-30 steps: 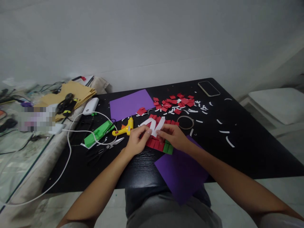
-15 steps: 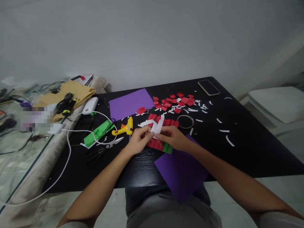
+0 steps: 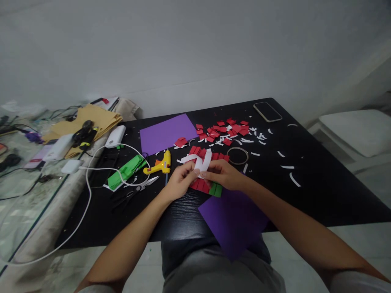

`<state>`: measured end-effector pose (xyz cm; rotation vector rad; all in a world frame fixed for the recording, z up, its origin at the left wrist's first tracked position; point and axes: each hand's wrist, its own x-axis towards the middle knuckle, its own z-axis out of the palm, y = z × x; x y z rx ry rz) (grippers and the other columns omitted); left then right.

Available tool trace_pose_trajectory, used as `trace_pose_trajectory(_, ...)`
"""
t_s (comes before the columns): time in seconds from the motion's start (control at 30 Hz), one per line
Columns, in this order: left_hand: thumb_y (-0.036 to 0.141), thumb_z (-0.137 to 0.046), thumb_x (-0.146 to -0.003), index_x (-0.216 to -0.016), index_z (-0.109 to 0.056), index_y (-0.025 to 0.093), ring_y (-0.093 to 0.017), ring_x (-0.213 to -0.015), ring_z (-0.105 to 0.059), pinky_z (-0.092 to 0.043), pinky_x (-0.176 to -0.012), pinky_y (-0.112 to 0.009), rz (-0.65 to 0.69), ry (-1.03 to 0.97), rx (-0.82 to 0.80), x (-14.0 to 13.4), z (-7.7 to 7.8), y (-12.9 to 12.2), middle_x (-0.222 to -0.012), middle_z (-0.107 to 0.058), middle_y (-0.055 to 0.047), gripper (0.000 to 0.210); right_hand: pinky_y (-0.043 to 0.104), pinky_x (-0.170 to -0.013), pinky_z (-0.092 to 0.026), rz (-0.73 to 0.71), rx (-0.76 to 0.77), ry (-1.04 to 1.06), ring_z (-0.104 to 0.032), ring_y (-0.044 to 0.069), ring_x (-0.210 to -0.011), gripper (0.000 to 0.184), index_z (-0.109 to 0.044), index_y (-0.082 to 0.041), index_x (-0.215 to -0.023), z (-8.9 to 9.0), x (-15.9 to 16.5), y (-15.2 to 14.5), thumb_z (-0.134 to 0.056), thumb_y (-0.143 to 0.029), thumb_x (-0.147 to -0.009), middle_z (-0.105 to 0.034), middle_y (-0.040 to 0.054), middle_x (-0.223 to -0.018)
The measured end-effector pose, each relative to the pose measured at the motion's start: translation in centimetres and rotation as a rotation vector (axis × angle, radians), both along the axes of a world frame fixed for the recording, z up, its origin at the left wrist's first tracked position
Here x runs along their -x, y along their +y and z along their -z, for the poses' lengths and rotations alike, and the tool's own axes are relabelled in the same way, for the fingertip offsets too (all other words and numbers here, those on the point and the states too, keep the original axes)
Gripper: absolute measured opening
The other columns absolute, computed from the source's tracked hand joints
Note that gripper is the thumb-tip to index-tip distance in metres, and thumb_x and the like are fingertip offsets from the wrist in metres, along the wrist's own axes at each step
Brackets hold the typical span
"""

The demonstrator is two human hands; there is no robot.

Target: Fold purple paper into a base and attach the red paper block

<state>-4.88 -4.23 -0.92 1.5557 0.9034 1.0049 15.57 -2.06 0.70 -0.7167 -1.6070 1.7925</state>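
Between my two hands is a white paper strip (image 3: 205, 161), bent into a V with its ends pointing up and away. My left hand (image 3: 182, 179) pinches it from the left. On the other side, my right hand (image 3: 222, 174) holds it with fingertips close to the left ones. Beneath and behind the hands lie rows of folded red paper pieces (image 3: 200, 185), with a few green folded pieces (image 3: 216, 190) at the near right corner. A purple paper sheet (image 3: 232, 224) sticks out under my right forearm and hangs over the table's front edge.
Left of my hands are a yellow glue gun (image 3: 163, 162), scissors (image 3: 142, 188), green paper strips (image 3: 126, 173) and a white cable (image 3: 88, 195). Beyond lie another purple sheet (image 3: 168, 132), loose red pieces (image 3: 235, 128), a ring (image 3: 237, 156), white scraps (image 3: 287, 167) and a phone (image 3: 268, 111).
The fingertips and the white strip have shifted very slightly, both hands still pinching it. Nothing else on the table has visibly moved.
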Motion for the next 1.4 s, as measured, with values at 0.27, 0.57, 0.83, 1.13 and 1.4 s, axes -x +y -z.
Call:
trace_pose_trajectory(0.27,0.056,-0.066,-0.096,-0.078,-0.053,0.018,-0.008,-0.052,-0.038,-0.032,-0.053,-0.024,0.059,-0.186,0.171,-0.6,0.4,-0.4,-0.06,-0.047,0.006,0.044,0.025,-0.058,-0.047,-0.081,0.026,0.07,-0.058,0.011,-0.058,0.037,-0.073,-0.014,-0.088,0.6,-0.2,0.5,-0.079,-0.05,-0.087,-0.067,-0.0008,-0.067)
trace_pose_trajectory(0.57,0.054,-0.069,-0.094,-0.075,-0.05,0.019,-0.007,-0.052,-0.036,-0.032,-0.052,-0.023,0.099,-0.339,0.294,-0.7,-0.2,-0.4,-0.063,-0.044,0.006,0.045,0.025,-0.059,-0.047,-0.108,0.051,0.083,-0.058,0.011,-0.059,0.036,-0.075,-0.014,-0.088,0.4,-0.3,0.3,-0.079,-0.049,-0.088,-0.066,-0.0011,-0.065)
trace_pose_trajectory(0.83,0.049,-0.072,-0.093,-0.077,-0.056,0.017,-0.009,-0.055,-0.044,-0.035,-0.057,-0.024,-0.019,-0.334,0.203,0.0,-0.1,0.4,-0.065,-0.053,0.003,0.039,0.027,-0.058,-0.051,-0.006,0.052,0.034,-0.06,0.013,-0.057,0.034,-0.073,-0.016,-0.086,0.7,-0.2,0.7,-0.082,-0.049,-0.083,-0.066,-0.0017,-0.063)
trace_pose_trajectory(1.13,0.046,-0.081,-0.087,-0.09,-0.062,0.018,-0.008,-0.056,-0.055,-0.044,-0.055,-0.021,-0.069,-0.268,0.125,0.0,-0.2,0.3,-0.072,-0.063,0.002,0.034,0.035,-0.069,-0.057,0.675,-0.282,-0.071,-0.064,0.024,-0.099,0.079,-0.052,-0.028,-0.137,3.3,-0.2,2.1,-0.085,-0.026,-0.065,-0.06,0.0117,-0.131)
trace_pose_trajectory(1.4,0.044,-0.082,-0.087,-0.101,-0.069,0.02,-0.011,-0.061,-0.061,-0.049,-0.056,-0.022,-0.047,-0.227,0.085,-0.5,-0.2,-0.1,-0.076,-0.066,0.0,0.031,0.046,-0.095,-0.056,0.773,-0.704,-0.175,-0.067,0.027,-0.112,0.041,-0.072,-0.025,-0.099,2.4,-0.7,1.7,-0.053,-0.003,-0.071,-0.07,0.008,-0.114)
